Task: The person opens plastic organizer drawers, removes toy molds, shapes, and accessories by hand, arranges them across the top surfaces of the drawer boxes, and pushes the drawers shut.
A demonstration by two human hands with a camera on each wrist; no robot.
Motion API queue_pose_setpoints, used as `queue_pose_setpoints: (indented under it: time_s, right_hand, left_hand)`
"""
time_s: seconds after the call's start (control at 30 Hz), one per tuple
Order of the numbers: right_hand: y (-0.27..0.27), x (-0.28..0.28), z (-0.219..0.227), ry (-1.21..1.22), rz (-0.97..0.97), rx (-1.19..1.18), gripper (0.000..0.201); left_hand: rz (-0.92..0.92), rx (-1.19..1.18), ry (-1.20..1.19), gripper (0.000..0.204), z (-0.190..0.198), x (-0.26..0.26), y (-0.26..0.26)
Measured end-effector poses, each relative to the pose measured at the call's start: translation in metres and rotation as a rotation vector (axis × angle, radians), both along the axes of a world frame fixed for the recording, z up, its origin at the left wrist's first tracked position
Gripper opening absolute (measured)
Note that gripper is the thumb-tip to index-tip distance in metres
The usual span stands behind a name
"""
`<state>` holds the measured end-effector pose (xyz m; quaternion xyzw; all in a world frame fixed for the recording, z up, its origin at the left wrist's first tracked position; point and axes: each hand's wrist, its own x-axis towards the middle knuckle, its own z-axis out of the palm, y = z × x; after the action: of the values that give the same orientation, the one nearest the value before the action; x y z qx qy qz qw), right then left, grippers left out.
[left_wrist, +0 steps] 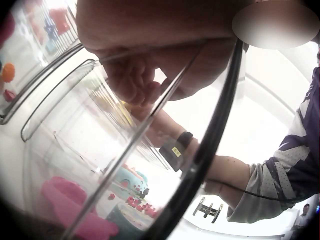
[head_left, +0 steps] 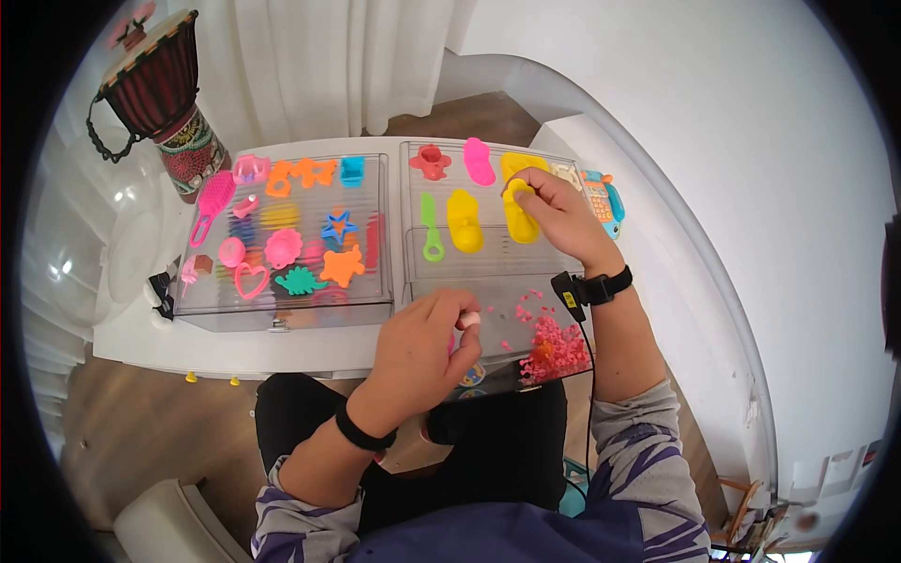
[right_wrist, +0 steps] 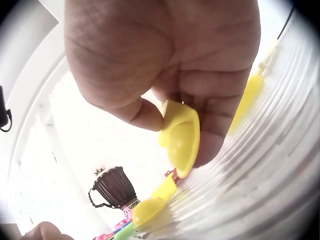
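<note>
My right hand (head_left: 563, 216) pinches a yellow toy slipper (right_wrist: 182, 140) between thumb and fingers, over the right-hand clear box. A matching yellow toy slipper (head_left: 465, 222) lies on that lid to its left, beside a green toy tool with a ring end (head_left: 430, 230). Behind the held slipper, a further yellow piece (head_left: 524, 162) is partly covered by the hand. My left hand (head_left: 422, 342) hovers at the front of the same box with loosely curled fingers. In the left wrist view, no object shows between its fingers (left_wrist: 135, 82).
The left clear box (head_left: 216, 305) carries several colourful toys, including a pink brush (head_left: 216, 199). Pink bits (head_left: 554, 352) are heaped inside the right box (head_left: 488, 272). A toy phone (head_left: 603, 202) stands at the right edge; a drum (head_left: 155, 84) stands behind left. A cable (head_left: 589, 403) trails from the right wrist.
</note>
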<state>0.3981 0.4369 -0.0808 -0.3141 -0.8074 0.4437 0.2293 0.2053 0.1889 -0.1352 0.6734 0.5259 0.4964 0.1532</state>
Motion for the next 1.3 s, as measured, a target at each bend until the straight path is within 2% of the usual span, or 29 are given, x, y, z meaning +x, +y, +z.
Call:
queue_pose_setpoints:
  time_s: [0.17, 0.23, 0.37, 0.43, 0.53, 0.87, 1.07, 1.13, 1.17, 1.23, 1.27, 1.3]
  right_hand:
    - [0.0, -0.003, -0.008, 0.022, -0.012, -0.006, 0.018]
    - [-0.001, -0.003, -0.004, -0.084, -0.091, 0.172, 0.019]
    - [0.0, -0.002, -0.006, -0.096, -0.124, 0.097, 0.024]
    - [0.003, -0.003, -0.013, 0.066, -0.073, -0.018, 0.031]
    - [0.006, 0.001, -0.01, -0.046, -0.104, 0.121, 0.032]
    - [0.001, -0.003, -0.01, -0.082, -0.111, 0.136, 0.035]
    - [-0.002, 0.003, -0.002, -0.1, -0.18, 0.203, 0.033]
    - [-0.006, 0.007, 0.011, -0.017, -0.202, 0.373, 0.019]
    - [-0.016, 0.008, 0.022, -0.019, -0.208, 0.356, 0.019]
    - [-0.039, 0.011, 0.048, -0.12, -0.126, 0.295, 0.013]
    - [-0.053, 0.012, 0.058, -0.121, -0.129, 0.287, 0.013]
    - [-0.069, 0.013, 0.066, -0.214, 0.051, 0.339, 0.012]
  left_hand:
    - [0.01, -0.022, -0.01, 0.026, 0.005, 0.002, -0.001]
    - [0.01, -0.018, -0.001, 0.026, 0.005, 0.002, -0.001]
    - [0.011, -0.018, -0.004, 0.026, 0.004, 0.002, 0.0]
    - [0.009, -0.022, -0.006, 0.026, 0.005, 0.002, -0.001]
    - [0.01, -0.03, 0.003, 0.026, 0.005, 0.001, -0.001]
    - [0.013, -0.035, -0.008, 0.026, 0.004, 0.001, -0.001]
    - [0.029, -0.008, 0.019, 0.022, -0.002, 0.002, -0.002]
    - [0.04, -0.041, -0.055, 0.022, -0.006, 0.002, 0.0]
    - [0.034, -0.059, -0.054, 0.022, -0.007, 0.003, -0.002]
    - [0.025, -0.054, -0.221, 0.022, -0.008, 0.004, -0.003]
    - [0.022, -0.061, -0.22, 0.022, -0.008, 0.004, -0.004]
    - [0.021, -0.064, -0.251, 0.021, -0.008, 0.003, -0.004]
